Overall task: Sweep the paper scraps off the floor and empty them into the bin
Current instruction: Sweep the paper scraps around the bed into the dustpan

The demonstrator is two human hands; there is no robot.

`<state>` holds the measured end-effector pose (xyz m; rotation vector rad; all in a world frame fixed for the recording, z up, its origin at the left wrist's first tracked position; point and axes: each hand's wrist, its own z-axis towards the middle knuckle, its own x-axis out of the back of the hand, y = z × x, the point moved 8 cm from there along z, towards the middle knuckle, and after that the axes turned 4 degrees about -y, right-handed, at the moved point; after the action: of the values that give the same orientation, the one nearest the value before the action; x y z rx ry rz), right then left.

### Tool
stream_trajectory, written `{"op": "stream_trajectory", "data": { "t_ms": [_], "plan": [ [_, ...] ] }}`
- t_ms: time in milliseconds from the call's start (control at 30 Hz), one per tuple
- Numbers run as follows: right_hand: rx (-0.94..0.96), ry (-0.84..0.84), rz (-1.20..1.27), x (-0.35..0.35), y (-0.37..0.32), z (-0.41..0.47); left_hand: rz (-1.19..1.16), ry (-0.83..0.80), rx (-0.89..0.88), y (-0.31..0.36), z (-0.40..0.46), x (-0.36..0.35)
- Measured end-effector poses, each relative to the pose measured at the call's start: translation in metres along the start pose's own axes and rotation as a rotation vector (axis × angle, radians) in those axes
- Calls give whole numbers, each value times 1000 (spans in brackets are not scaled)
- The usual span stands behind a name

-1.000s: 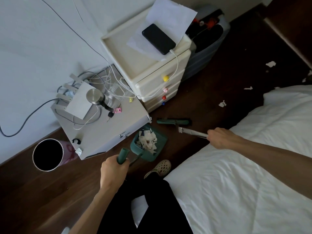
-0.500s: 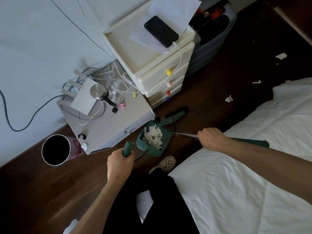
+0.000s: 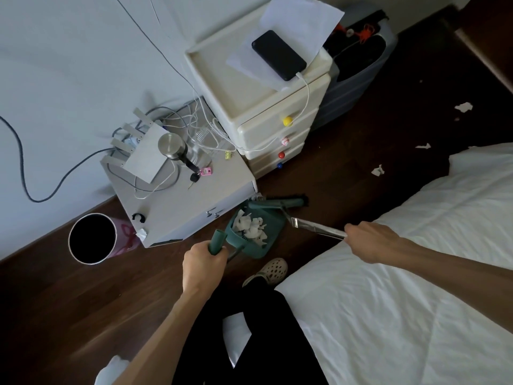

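Green dustpan (image 3: 256,236) at frame centre heaped with white scraps (image 3: 251,227), handle gripped by left hand (image 3: 202,263), broom (image 3: 316,230) shaft clasped by right hand (image 3: 369,241), arm extended.

**Scraps gathered in the dustpan**

The left hand (image 3: 201,262) grips the green dustpan (image 3: 254,232) handle; the pan holds white paper scraps (image 3: 251,227). The right hand (image 3: 370,241) grips the broom (image 3: 280,203) shaft, its head at the pan's 12 o'clock. The bin (image 3: 93,238) stands at the pan's 9 o'clock; loose scraps (image 3: 377,170) lie toward 2 o'clock.

White scraps (image 3: 251,227) in green dustpan (image 3: 261,243), broom (image 3: 280,202) alongside.
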<state>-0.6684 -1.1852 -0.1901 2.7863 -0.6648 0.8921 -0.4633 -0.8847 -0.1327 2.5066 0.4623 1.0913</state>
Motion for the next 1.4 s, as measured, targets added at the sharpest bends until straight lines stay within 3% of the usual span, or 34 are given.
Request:
{"op": "stream_trajectory", "data": {
  "t_ms": [433,733,1200,1400],
  "plan": [
    [-76,-10,-7,20,-28,34,17,13,12,-3,1,0],
    [49,-76,-163,2,-42,20,4,3,-2,1,3,-1],
    [-30,-15,33,-2,10,-25,134,-161,-193,63,-19,-47],
    [-188,-28,327,-21,70,-59,156,-176,-265,105,-21,-70]
  ]
}}
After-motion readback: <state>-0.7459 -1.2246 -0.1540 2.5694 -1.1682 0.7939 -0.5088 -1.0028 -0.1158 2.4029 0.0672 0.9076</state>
